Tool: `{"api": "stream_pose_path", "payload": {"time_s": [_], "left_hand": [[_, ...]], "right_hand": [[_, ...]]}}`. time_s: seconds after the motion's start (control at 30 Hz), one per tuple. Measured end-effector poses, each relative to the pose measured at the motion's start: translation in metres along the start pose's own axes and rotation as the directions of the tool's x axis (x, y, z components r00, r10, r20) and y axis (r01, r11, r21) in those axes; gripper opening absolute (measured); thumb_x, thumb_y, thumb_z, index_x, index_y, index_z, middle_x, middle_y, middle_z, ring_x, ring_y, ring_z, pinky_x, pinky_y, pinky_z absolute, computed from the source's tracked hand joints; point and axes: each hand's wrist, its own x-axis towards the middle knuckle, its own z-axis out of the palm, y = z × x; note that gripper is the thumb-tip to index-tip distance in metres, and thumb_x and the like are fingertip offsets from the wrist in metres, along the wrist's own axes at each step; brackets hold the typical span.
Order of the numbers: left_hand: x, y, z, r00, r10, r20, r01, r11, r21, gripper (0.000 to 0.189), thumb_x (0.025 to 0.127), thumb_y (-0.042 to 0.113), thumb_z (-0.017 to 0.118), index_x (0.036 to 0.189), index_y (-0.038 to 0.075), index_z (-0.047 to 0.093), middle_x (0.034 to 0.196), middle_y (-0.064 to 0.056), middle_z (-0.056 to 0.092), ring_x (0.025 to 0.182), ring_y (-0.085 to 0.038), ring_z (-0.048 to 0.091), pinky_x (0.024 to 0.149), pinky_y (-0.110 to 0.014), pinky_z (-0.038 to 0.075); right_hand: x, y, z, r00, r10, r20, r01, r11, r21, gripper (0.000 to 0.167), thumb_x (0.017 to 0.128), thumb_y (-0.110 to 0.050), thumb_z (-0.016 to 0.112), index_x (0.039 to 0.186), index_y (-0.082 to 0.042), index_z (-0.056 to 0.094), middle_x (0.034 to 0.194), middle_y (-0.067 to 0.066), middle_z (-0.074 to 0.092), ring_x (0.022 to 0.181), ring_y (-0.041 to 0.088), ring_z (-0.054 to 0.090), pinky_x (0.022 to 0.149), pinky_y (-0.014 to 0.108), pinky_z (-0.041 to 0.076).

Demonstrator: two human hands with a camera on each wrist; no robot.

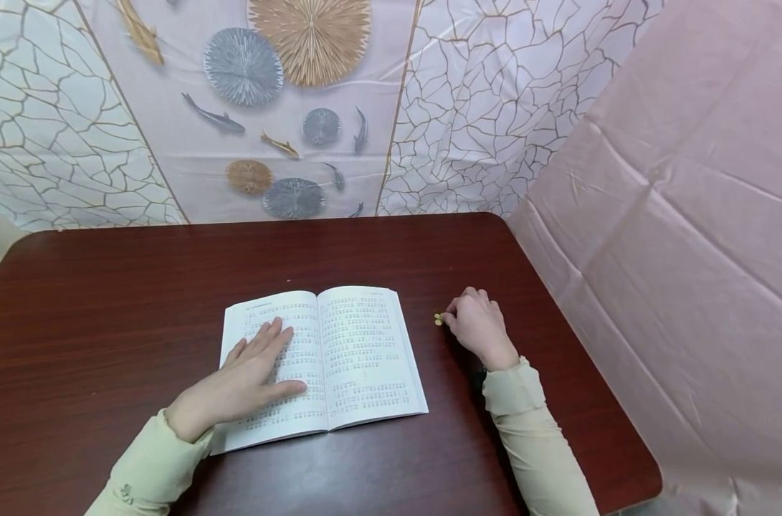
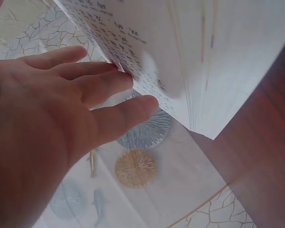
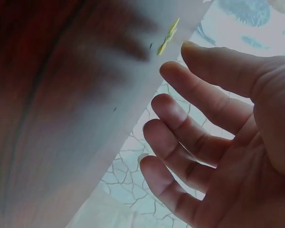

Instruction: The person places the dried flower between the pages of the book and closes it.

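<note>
An open book with printed pages lies on the dark red-brown table. My left hand rests on its left page, fingers spread and thumb toward the spine. In the left wrist view the fingertips meet the printed page. Right of the book, a small yellow-green piece with rounded lobes lies on the tabletop. My right hand is just beside it, thumb and index tips close to it. The right wrist view shows the yellow piece beyond the loosely bent fingers, with nothing gripped.
The table has rounded corners and ends at a patterned cloth behind it. A plain pinkish cloth hangs along the right side. Something dark shows at the right wrist, by the sleeve cuff.
</note>
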Motion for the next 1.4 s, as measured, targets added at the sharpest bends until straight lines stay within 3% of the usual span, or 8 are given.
{"api": "stream_pose_path", "payload": {"time_s": [0.4, 1.17, 1.4], "left_hand": [[-0.0013, -0.0041, -0.0001, 1.0, 0.001, 0.009, -0.002, 1.0, 0.028, 0.092, 0.088, 0.056, 0.063, 0.15, -0.003, 0.03, 0.159, -0.022, 0.016, 0.145, -0.04, 0.014, 0.11, -0.065, 0.012], [-0.0029, -0.0026, -0.0018, 0.999, -0.007, 0.031, 0.006, 1.0, 0.025, 0.091, 0.088, 0.053, 0.065, 0.149, -0.005, 0.03, 0.158, -0.023, 0.016, 0.145, -0.041, 0.014, 0.109, -0.066, 0.014], [-0.0028, -0.0028, -0.0015, 0.999, -0.01, 0.037, 0.009, 1.0, 0.023, 0.09, 0.088, 0.052, 0.065, 0.149, -0.005, 0.03, 0.159, -0.022, 0.016, 0.145, -0.04, 0.014, 0.109, -0.066, 0.014]], "right_hand": [[0.0074, -0.0056, 0.0045, 0.999, -0.021, 0.028, 0.022, 0.999, -0.03, 0.017, 0.088, -0.023, 0.073, 0.076, -0.012, 0.076, 0.085, 0.005, 0.056, 0.087, 0.03, 0.05, 0.075, 0.048, 0.044], [0.0057, -0.007, 0.0024, 0.999, -0.022, 0.025, 0.023, 0.999, -0.046, 0.012, 0.089, -0.013, 0.068, 0.085, -0.007, 0.077, 0.091, 0.01, 0.059, 0.088, 0.031, 0.052, 0.076, 0.049, 0.046], [0.0058, -0.0074, 0.0029, 0.999, -0.021, 0.025, 0.021, 0.999, -0.04, 0.014, 0.089, -0.018, 0.071, 0.081, -0.008, 0.076, 0.089, 0.009, 0.059, 0.09, 0.031, 0.053, 0.077, 0.049, 0.046]]}}
